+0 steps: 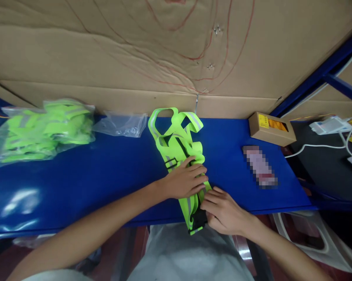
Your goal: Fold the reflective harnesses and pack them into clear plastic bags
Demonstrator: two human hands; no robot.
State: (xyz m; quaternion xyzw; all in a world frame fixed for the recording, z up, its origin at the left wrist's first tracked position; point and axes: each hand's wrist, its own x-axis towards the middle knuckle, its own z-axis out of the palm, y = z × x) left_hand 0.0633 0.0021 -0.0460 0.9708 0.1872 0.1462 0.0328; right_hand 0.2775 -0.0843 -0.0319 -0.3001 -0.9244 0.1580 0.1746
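A neon yellow-green reflective strap vest (176, 146) with grey stripes, black parts and a small black-framed buckle lies on the blue table. Its lower end hangs at the front edge. My left hand (187, 180) rests over the middle of the vest, fingers bent and apart, palm down on the straps. Just right of it, my right hand (221, 208) has its fingers curled on the vest's lower right side, by the black part, pinching the edge there. The fingertips are partly hidden.
Plastic bags of similar green vests (49, 128) lie at the left, beside a flat clear bag (121, 124). A cardboard box (271, 134) and a blurred phone (260, 166) are on the right. Cardboard (120, 58) stands behind; a white stool (325, 246) is below right.
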